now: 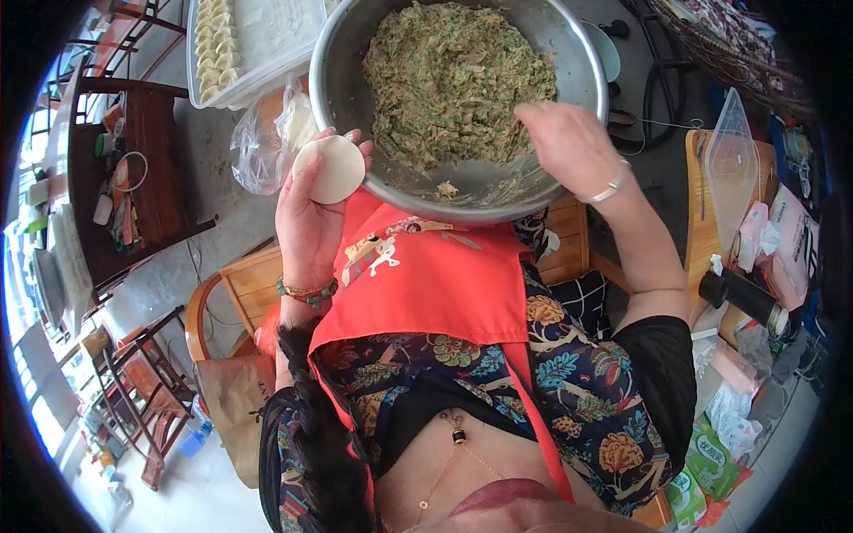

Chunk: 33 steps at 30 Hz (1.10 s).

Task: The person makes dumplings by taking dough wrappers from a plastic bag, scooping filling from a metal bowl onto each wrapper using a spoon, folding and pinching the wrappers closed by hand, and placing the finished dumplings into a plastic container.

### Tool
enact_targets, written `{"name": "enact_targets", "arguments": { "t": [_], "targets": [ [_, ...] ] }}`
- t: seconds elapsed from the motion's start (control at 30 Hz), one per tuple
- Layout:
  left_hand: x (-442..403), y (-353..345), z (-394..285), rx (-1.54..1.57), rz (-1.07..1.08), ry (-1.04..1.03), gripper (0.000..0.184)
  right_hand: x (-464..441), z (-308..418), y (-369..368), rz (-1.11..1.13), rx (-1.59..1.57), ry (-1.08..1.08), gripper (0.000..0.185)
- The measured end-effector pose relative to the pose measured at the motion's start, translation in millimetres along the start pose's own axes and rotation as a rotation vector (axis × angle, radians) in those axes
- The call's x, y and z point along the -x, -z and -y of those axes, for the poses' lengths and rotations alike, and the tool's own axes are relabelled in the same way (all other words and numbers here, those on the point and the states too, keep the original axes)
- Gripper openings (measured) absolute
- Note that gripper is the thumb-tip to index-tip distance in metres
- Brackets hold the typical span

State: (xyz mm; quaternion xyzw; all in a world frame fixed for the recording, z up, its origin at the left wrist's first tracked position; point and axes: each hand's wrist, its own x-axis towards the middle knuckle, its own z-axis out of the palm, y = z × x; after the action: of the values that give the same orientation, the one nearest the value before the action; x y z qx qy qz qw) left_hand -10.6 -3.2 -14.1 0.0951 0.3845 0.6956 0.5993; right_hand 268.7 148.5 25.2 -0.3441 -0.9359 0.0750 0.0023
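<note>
A round white dumpling wrapper (pixel 336 171) lies on the fingers of my left hand (pixel 302 218), held at its edge by the thumb. This hand is beside the left front rim of a large steel bowl (pixel 511 197). Inside the bowl is a mass of minced filling (pixel 453 84) flecked with green. My right hand (pixel 576 147) is over the bowl's right side, fingers pinched together at the edge of the filling. Whatever those fingers grip is hard to make out against the filling. A small dab of filling (pixel 447 189) sticks to the bowl's near wall.
Left of the bowl, a plastic tray (pixel 275 40) holds rows of folded dumplings (pixel 216 49). A clear plastic bag (pixel 258 155) lies below it. To the right, a wooden surface (pixel 697 200) carries a clear lid (pixel 732 169) and a black bottle (pixel 742 298).
</note>
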Motion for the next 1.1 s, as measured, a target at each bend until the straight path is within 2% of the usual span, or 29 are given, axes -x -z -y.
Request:
{"name": "enact_targets", "arguments": {
  "t": [0.03, 0.1, 0.13, 0.2, 0.3, 0.43, 0.5, 0.57, 0.63, 0.77, 0.83, 0.87, 0.93, 1.07, 1.1],
  "targets": [
    [0, 0, 1, 0.003, -0.008, -0.009, 0.043, 5, 5, 14, 0.006, -0.003, 0.0, 0.009],
    [-2, 2, 2, 0.008, -0.012, -0.003, 0.043, 17, 15, 36, -0.005, -0.156, 0.162, 0.007],
    [-3, 2, 2, 0.012, -0.012, -0.002, 0.043, 22, 19, 37, -0.001, -0.157, 0.158, 0.007],
    [-3, -1, 3, 0.011, -0.018, 0.006, 0.044, 27, 23, 39, 0.178, -0.246, 0.238, 0.006],
    [-3, -1, 4, 0.014, -0.015, 0.014, 0.044, 21, 29, 18, 0.314, -0.212, 0.228, 0.012],
    [-6, 2, 3, 0.017, 0.005, 0.009, 0.044, 2, 35, -32, 0.271, -0.174, 0.214, 0.009],
    [-6, 3, 1, 0.021, 0.005, 0.009, 0.044, -9, 30, -47, 0.171, -0.154, 0.21, 0.005],
    [-4, 4, -1, 0.025, -0.003, 0.005, 0.044, -15, 29, -36, 0.154, -0.167, 0.237, 0.006],
    [-3, 3, -2, 0.032, -0.011, 0.001, 0.043, -19, 32, -23, -0.02, -0.252, 0.26, 0.007],
    [-5, 3, 0, 0.031, -0.014, 0.008, 0.043, -18, 38, -29, 0.011, -0.119, 0.273, 0.007],
    [-4, 3, -1, -0.011, 0.017, 0.033, 0.045, -12, 37, -41, 0.034, -0.059, 0.269, 0.021],
    [-4, 3, -1, -0.01, 0.014, 0.034, 0.045, -10, 37, -43, 0.037, -0.06, 0.271, 0.021],
    [-4, 3, 0, 0.015, 0.007, 0.043, 0.044, -6, 36, -46, 0.201, -0.027, 0.239, 0.023],
    [-6, 5, 0, 0.008, 0.013, 0.041, 0.044, 2, 36, -47, 0.216, -0.068, 0.269, 0.023],
    [-6, 5, 0, 0.007, 0.017, 0.041, 0.044, 2, 32, -51, 0.172, -0.112, 0.265, 0.015]
  ]
}}
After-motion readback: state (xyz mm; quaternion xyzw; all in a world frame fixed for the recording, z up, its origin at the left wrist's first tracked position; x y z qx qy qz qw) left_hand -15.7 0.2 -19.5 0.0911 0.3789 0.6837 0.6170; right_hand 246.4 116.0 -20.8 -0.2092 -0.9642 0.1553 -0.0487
